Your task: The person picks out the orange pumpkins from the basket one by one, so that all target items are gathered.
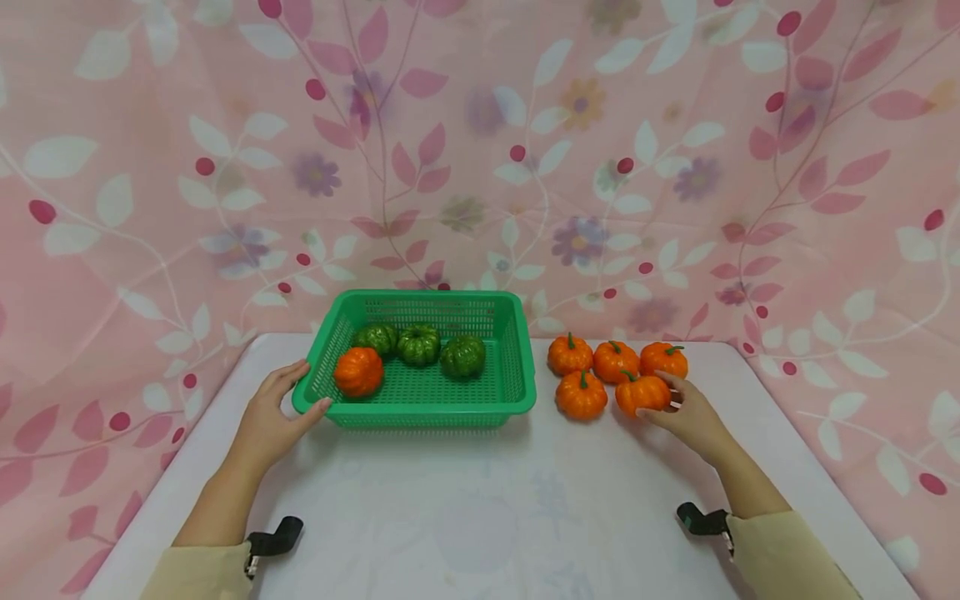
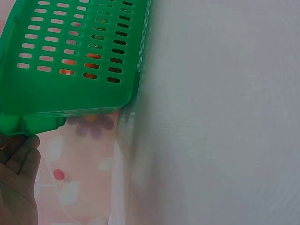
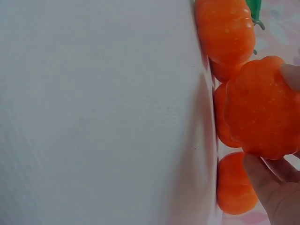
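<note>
My right hand [image 1: 693,421] holds a small orange pumpkin [image 1: 642,396] between thumb and fingers. In the right wrist view this pumpkin [image 3: 262,108] is tipped with its ribbed side toward the camera, partly covering other orange pumpkins [image 3: 225,30]. My left hand [image 1: 273,417] is at the left end of a green plastic basket [image 1: 431,409], fairly straight fingers touching its rim and the thumb over the front corner. The left wrist view has the fingers [image 2: 23,154] under the rim's edge. Inside the basket are an orange pumpkin [image 1: 358,372] and three green pumpkins [image 1: 462,357].
Several more orange pumpkins [image 1: 581,395] stand close together right of the basket, beside the held one. A white cloth [image 1: 480,500] covers the table. Behind it hangs a pink floral curtain [image 1: 480,167]. Black wrist mounts [image 1: 276,536] are on both forearms.
</note>
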`<state>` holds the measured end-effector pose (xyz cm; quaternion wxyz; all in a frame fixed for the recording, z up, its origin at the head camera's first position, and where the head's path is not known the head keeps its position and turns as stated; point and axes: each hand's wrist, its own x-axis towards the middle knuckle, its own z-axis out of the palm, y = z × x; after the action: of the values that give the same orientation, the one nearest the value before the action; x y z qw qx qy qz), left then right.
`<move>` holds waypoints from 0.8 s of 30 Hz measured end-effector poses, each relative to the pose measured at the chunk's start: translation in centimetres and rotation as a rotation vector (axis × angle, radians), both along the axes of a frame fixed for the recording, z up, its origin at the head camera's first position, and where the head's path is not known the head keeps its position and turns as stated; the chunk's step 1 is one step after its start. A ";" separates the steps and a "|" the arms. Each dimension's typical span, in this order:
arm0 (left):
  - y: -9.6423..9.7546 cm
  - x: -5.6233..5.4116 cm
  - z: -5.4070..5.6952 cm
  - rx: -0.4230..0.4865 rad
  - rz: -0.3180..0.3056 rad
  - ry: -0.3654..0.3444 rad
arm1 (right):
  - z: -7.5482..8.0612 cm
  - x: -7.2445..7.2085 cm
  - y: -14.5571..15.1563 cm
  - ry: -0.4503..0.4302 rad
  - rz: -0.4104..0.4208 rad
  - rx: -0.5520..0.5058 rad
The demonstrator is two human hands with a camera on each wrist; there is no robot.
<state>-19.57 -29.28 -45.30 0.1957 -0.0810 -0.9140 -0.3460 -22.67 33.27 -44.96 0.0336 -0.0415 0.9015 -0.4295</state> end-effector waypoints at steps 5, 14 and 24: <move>-0.1 -0.1 -0.1 0.003 -0.003 0.008 | -0.5 -0.2 0.0 0.016 0.018 -0.005; 0.1 0.0 0.0 0.009 -0.003 0.018 | -1.2 -0.6 -0.2 -0.037 0.046 -0.026; 0.1 0.1 0.1 0.009 -0.004 0.007 | -0.8 -0.3 0.0 -0.099 0.053 0.027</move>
<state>-19.44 -29.14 -45.15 0.1987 -0.0830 -0.9116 -0.3503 -22.99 33.29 -45.72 0.0900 -0.0435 0.9031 -0.4177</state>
